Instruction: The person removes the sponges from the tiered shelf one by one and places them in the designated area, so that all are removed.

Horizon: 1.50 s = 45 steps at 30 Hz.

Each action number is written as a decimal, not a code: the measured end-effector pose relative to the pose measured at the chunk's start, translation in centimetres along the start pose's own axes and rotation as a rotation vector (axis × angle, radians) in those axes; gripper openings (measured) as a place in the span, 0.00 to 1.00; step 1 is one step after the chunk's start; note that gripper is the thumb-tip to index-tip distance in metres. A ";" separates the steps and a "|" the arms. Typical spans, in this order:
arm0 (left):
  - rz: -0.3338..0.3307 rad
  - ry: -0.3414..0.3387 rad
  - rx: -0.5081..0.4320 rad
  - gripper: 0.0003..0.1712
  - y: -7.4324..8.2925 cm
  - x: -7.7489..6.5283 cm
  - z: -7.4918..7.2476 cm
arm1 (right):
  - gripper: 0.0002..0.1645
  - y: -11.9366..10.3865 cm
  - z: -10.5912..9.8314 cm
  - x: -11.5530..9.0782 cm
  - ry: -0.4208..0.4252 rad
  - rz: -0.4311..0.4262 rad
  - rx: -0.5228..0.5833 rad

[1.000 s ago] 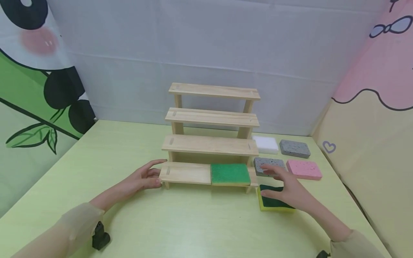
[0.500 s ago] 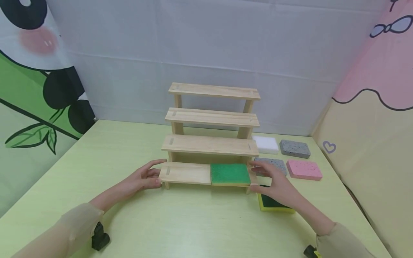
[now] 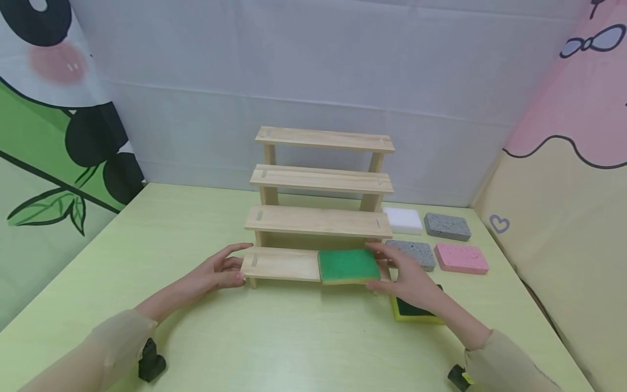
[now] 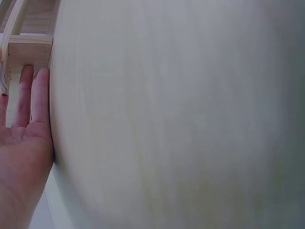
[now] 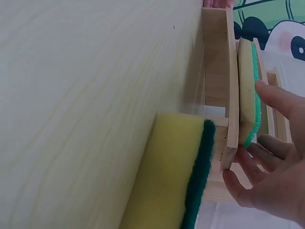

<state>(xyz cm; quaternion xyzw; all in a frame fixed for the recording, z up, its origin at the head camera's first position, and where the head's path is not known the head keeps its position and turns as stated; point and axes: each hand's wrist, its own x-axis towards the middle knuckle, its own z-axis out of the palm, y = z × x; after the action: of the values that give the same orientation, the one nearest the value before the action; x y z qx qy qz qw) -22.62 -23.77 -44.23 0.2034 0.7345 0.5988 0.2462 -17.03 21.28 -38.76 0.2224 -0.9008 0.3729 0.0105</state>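
A four-step wooden shelf stand (image 3: 318,220) stands on the table. On the right part of its lowest step lies a green-topped scouring sponge (image 3: 349,265), its pale yellow side down. My right hand (image 3: 409,280) grips this sponge's right end, with the thumb at its front edge and the index finger at its back corner. In the right wrist view, fingertips meet the sponge (image 5: 248,90) just above the step's end. My left hand (image 3: 222,269) holds the left end of the lowest step between thumb and index finger. The left wrist view shows two other fingers (image 4: 41,95) stretched toward the stand.
A yellow sponge with a dark green face (image 3: 416,310) lies partly under my right hand. Right of the stand lie a white block (image 3: 403,220), two grey speckled blocks (image 3: 448,226) and a pink block (image 3: 461,258). A pale cloth wall (image 3: 313,65) rises behind.
My right hand has moved left from above the dark green and yellow sponge to the green-topped one, which is now slightly turned. My left hand stays in place.
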 end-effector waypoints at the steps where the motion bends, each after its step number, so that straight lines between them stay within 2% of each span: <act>1: 0.000 0.000 0.000 0.41 0.0 0.0 0.0 | 0.45 0.0 0.0 0.0 -0.002 0.007 -0.009; 21: 0.015 -0.018 -0.009 0.41 0.1 0.1 -0.1 | 0.38 -0.7 -0.2 0.5 -0.017 0.061 -0.059; 34: -0.006 -0.009 0.014 0.41 -0.1 0.1 -0.2 | 0.37 -0.4 -0.1 0.4 -0.019 0.054 -0.047; 45: 0.011 -0.019 0.002 0.41 -0.4 0.2 -0.3 | 0.36 0.0 -0.2 -0.1 -0.013 0.068 0.003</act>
<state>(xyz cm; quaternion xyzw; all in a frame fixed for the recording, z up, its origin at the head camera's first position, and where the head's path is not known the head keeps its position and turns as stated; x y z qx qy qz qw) -22.93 -23.98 -44.55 0.2133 0.7316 0.5976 0.2494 -16.99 21.51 -38.64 0.1940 -0.9074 0.3728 -0.0081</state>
